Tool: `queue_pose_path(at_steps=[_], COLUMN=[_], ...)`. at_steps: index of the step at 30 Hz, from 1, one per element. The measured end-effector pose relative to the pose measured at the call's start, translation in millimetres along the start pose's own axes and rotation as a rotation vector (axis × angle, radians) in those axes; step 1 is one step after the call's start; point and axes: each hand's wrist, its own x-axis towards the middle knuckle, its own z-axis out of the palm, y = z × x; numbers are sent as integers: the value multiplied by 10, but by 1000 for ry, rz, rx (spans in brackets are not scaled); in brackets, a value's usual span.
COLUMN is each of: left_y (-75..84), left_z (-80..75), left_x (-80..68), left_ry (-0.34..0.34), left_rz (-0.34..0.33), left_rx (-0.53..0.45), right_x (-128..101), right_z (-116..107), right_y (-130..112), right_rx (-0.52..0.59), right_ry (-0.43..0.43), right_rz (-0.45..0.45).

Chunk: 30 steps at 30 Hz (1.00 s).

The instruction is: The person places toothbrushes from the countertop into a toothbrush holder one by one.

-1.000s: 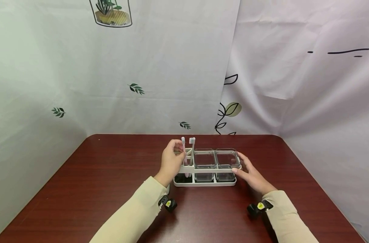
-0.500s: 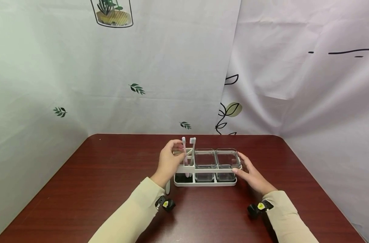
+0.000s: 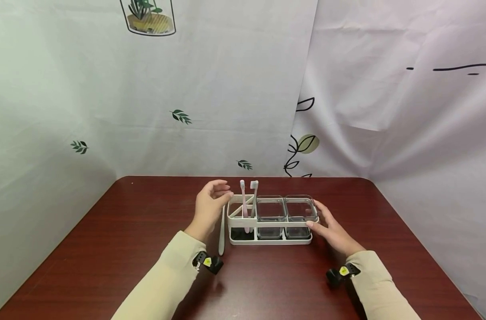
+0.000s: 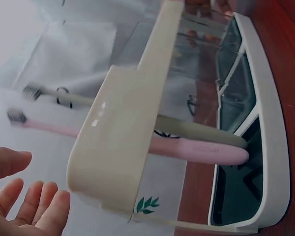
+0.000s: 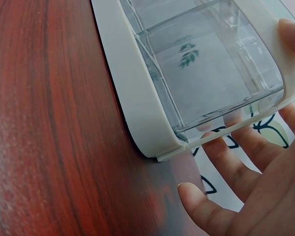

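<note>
On the dark red tabletop (image 3: 119, 240) stands a white holder (image 3: 269, 221), two clear cups (image 3: 285, 210) in its right bays and a pink toothbrush (image 3: 243, 200) and a pale toothbrush (image 3: 253, 195) upright in its left end, so both seem already stowed. The right hand (image 3: 331, 229) rests with straight fingers against the holder's right end, while the left hand (image 3: 209, 206) hovers just beside the pink toothbrush, fingers loose and empty. One more white brush-like stick (image 3: 221, 231) lies flat just left of the holder, apparently yet to go in.
</note>
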Motion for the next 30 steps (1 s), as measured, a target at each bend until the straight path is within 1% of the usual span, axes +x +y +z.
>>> queue_pose_path(at_steps=[2,6,10,14,20,26,30], left_y=[-10,-46,-107,-164,-191,-235,-300], left_z=[-30,-83,-118,-145,-169,-191,-223], left_x=[31,83,133,172,201,242,268], left_ry=[13,38,58,60,50,80,88], left_rz=[-48,-129,-177,-217,-282,-366,-416], left_rx=[-71,-177,-221,-228,-216,-175,-150], right_x=[5,8,6,10,13,4,7], right_z=[2,-1,-8,-3,-1,0,7], right_y=[2,8,9,9,27,35,30], right_rx=[11,32,27,24,20,15,18], right_ry=[0,1,9,8,4,8,9], right_rz=[-13,-30,-35,-28,-18,-9,-6])
